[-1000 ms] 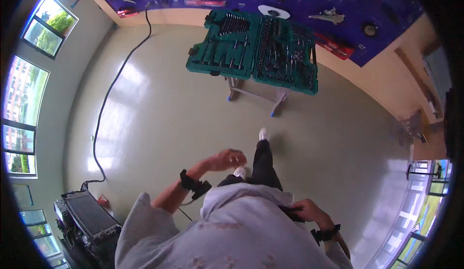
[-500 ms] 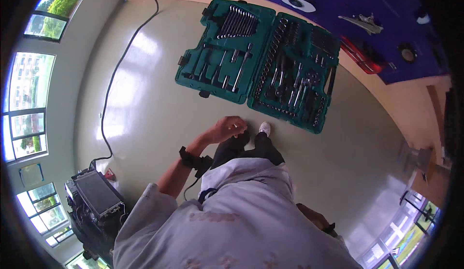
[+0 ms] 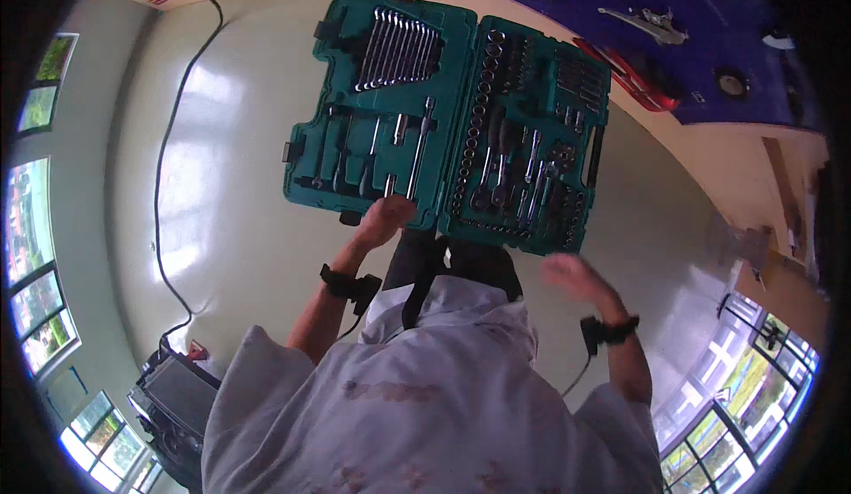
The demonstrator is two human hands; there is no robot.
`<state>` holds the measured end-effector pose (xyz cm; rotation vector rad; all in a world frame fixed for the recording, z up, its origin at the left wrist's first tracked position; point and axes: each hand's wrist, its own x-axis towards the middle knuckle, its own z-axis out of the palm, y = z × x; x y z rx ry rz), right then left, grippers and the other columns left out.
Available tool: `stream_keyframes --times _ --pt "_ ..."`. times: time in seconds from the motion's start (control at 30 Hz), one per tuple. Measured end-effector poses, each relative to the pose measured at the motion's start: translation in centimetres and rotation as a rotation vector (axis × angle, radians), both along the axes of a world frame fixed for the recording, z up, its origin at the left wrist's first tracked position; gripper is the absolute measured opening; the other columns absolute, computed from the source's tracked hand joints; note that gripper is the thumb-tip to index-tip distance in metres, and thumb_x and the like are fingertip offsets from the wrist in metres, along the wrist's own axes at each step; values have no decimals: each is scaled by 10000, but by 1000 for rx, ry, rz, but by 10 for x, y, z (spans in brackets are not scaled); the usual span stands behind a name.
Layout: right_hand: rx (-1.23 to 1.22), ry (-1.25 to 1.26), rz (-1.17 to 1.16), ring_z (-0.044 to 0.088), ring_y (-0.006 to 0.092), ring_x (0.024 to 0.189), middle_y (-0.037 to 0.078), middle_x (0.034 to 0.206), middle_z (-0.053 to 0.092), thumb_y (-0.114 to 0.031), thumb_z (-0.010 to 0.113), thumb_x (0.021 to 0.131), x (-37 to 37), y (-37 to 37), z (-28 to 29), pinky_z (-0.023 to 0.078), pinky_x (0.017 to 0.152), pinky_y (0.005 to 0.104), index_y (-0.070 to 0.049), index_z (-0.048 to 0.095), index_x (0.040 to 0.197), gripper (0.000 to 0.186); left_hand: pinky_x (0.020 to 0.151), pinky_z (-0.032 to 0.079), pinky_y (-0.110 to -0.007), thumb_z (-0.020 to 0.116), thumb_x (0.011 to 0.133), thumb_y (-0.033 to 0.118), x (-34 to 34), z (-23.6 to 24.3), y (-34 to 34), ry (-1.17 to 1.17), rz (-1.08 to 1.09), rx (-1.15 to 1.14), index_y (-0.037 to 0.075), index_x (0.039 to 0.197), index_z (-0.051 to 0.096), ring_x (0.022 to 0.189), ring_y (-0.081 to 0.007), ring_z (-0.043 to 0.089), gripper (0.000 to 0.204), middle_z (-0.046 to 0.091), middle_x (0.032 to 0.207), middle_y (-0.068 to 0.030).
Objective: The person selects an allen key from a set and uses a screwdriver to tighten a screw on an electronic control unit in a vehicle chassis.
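Note:
An open green tool case (image 3: 456, 166) lies before me, spanners in a row at upper left, driver tools and bars below, sockets and ratchets in its right half. My left hand (image 3: 386, 216) is at the lower edge of the left half, fingers curled over a short steel bar (image 3: 390, 182); whether they grip it or something else is unclear. My right hand (image 3: 572, 274), smeared by motion, is just below the right half's lower corner, fingers stretched out and holding nothing visible. Black devices with cables are strapped round both wrists.
A purple display board (image 3: 727, 42) with mounted parts runs along the back. A black cable (image 3: 160, 201) crosses the floor at left to a dark machine with a radiator (image 3: 173, 388) at lower left. Windows line the left wall, and a wooden structure (image 3: 780, 192) stands at right.
I have come up close to the tool case. My left hand has moved up onto its near edge. My right hand has come up from beside my waist toward the right half.

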<state>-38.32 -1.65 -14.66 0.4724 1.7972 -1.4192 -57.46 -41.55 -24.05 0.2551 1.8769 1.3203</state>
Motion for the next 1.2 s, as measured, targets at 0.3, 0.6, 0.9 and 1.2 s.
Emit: stream_keyframes --times 0.3,0.6,0.9,1.2 --pt "25 16 -409 654 132 755 55 953 670 -246 584 932 -163 5 -111 534 632 261 -55 630 1103 260 785 501 -471 579 881 184 -12 -35 -2 538 86 -547 71 1017 566 958 -378 578 178 556 1035 -168" --pt "154 126 -76 627 102 638 56 811 671 -247 600 922 -190 -6 -148 507 541 246 -18 636 1040 260 805 497 -497 615 806 100 -6 -44 -2 478 293 -672 60 1144 501 1052 -424 524 359 488 1132 -203" --pt "175 6 -449 606 104 630 34 840 655 -256 575 938 -181 88 -138 513 547 253 -59 618 1089 252 840 470 -500 613 798 133 -12 -50 -5 555 321 -740 20 1165 477 1034 -418 522 407 489 1123 -219" --pt "212 175 -76 585 86 590 25 847 656 -253 577 911 -277 160 -114 463 512 240 -71 620 1082 254 875 455 -503 593 832 161 -9 -40 -17 419 341 -696 -4 1198 471 1048 -427 509 420 527 1113 -246"
